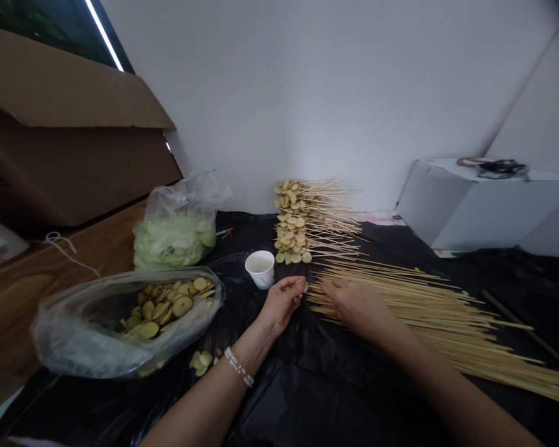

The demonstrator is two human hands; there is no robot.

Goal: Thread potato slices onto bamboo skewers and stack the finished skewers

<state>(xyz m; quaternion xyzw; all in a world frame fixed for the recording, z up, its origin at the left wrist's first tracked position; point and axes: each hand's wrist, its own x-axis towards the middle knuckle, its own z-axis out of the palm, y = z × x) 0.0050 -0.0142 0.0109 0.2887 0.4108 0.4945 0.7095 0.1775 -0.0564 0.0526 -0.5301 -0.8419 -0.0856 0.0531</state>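
My left hand pinches a small pale slice, probably potato, between its fingertips. My right hand lies close by, its fingers closed on a thin bamboo skewer whose tip points at that slice. A broad pile of bare bamboo skewers fans out to the right of my right hand. Beyond my hands stands a stack of skewered round potato slices. An open plastic bag of potato slices lies left of my left hand, with several loose slices below it.
A white paper cup and a bag of pale green cabbage or lettuce stand nearby on black plastic sheeting. Left are a wooden surface and a cardboard box. A white box stands at right.
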